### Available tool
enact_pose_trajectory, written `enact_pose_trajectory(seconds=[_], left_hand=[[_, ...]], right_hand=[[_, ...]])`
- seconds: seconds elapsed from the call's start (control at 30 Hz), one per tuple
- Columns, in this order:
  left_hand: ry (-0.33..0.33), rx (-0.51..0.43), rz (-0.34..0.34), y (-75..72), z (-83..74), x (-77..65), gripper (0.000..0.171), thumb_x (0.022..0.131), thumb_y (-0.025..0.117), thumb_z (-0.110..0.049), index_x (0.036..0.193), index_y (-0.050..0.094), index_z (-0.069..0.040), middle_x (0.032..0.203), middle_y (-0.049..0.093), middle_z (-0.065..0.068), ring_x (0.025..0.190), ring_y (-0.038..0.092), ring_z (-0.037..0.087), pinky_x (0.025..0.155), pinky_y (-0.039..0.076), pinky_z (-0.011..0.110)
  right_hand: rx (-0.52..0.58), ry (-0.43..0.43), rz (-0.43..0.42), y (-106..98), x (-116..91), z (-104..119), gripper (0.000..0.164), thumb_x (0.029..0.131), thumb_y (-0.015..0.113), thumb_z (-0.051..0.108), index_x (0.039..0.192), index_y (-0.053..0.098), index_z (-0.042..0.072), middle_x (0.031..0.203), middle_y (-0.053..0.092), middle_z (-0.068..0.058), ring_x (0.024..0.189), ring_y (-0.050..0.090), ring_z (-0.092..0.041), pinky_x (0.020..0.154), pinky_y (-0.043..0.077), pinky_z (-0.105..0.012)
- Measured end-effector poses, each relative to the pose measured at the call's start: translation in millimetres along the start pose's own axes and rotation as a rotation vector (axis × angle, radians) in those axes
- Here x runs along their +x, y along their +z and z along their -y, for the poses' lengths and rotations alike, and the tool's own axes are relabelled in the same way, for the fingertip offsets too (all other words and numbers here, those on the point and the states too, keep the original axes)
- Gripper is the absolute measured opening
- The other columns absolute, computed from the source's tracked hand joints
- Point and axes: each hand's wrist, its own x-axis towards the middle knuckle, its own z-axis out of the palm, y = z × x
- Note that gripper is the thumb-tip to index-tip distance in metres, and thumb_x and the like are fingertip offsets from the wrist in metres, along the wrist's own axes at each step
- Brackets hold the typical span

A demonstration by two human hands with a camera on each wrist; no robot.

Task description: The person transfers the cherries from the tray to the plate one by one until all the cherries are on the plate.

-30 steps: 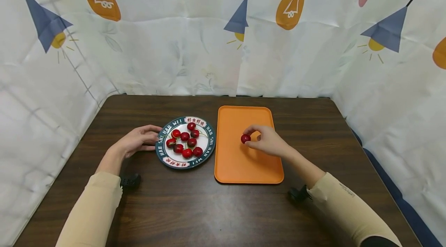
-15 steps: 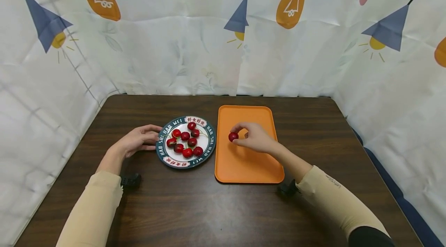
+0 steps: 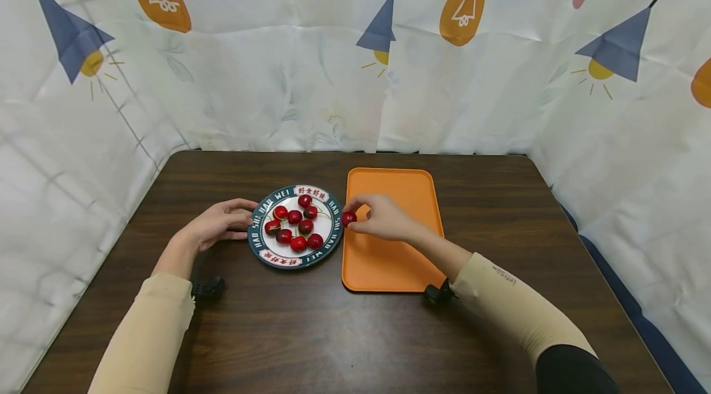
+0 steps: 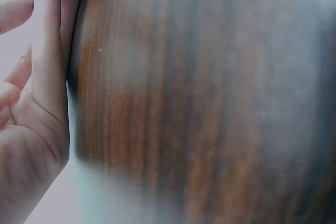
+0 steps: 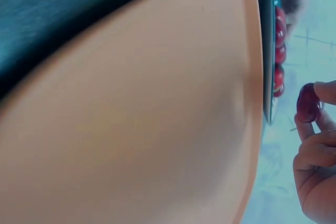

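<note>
Near the left edge of the orange tray (image 3: 389, 270), my right hand (image 3: 384, 217) pinches a dark red cherry (image 3: 348, 218) between thumb and fingertips. The right wrist view shows that cherry (image 5: 309, 103) held above the tray, level with the plate's edge. On the left stands a round plate (image 3: 336, 227) with a white middle and a blue-green lettered rim. Several red cherries (image 3: 294, 217) lie in its middle, some with thin stems. My left hand (image 3: 219, 222) rests its loosely bent fingers at the plate's left rim. Its fingers (image 4: 48, 40) lie along the plate's edge in the left wrist view.
Both plate and tray stand side by side on a dark wooden table (image 3: 311, 332), with a narrow gap between them. A white curtain (image 3: 311, 91) with printed lamps and bulbs hangs behind and at both sides.
My right hand has moved left across the tray with the cherry, from the tray's middle to the plate's right edge. The left hand and the plate have stayed in place.
</note>
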Motion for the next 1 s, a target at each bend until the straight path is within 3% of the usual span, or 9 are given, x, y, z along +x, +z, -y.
enact_pose_trajectory(seconds=[0.33,0.8,1.0], left_hand=[[-0.006,0.006,0.000,2.4,-2.7,-1.2,0.060,0.105,0.060,-0.022,0.154,0.035,0.001,0.132,0.055,0.021,0.104,0.066,0.021,0.089,0.059,0.036],[-0.013,0.000,-0.017,0.8,1.9,0.8,0.058,0.105,0.060,-0.020,0.154,0.037,0.000,0.129,0.057,0.017,0.103,0.066,0.021,0.088,0.059,0.037],[-0.011,0.000,-0.013,1.1,0.2,-0.4,0.059,0.105,0.061,-0.021,0.154,0.037,0.000,0.131,0.056,0.020,0.104,0.066,0.022,0.089,0.059,0.037]], right_hand=[[-0.043,-0.038,0.068,15,15,12,0.027,0.091,0.078,0.017,0.117,0.070,0.011,0.107,0.068,0.001,0.084,0.059,-0.028,0.071,0.048,-0.027],[-0.075,-0.040,0.103,28,33,17,0.030,0.092,0.076,0.014,0.121,0.068,0.008,0.112,0.069,-0.003,0.104,0.061,-0.022,0.086,0.051,-0.026],[-0.062,-0.030,0.088,26,31,16,0.034,0.093,0.075,0.013,0.124,0.066,0.005,0.117,0.069,-0.009,0.109,0.062,-0.026,0.090,0.052,-0.032]])
